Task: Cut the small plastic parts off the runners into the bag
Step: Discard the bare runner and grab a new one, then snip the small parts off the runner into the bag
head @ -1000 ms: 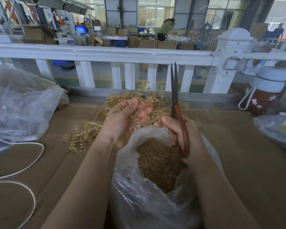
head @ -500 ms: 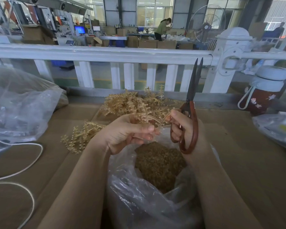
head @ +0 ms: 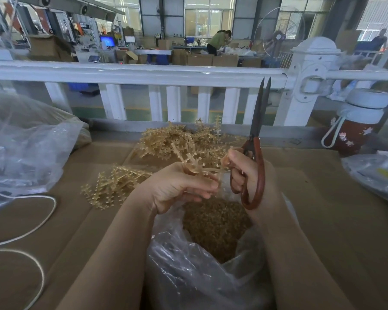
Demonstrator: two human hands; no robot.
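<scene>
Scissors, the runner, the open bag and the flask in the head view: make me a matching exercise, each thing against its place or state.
Things:
1. scissors
2. runner
3. open bag
4. flask

Places or states:
A. holds a heap of cut tan parts
B. stands at the far right by the white railing
C. in the right hand, blades up
D. pinched in the left hand over the bag

Pairs: 1-C, 2-D, 3-A, 4-B

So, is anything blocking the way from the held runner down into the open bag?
Nothing visible. The left hand holds the tan plastic runner directly above the open mouth of the clear plastic bag; the brown-handled scissors stay to its right, blades up.
</scene>
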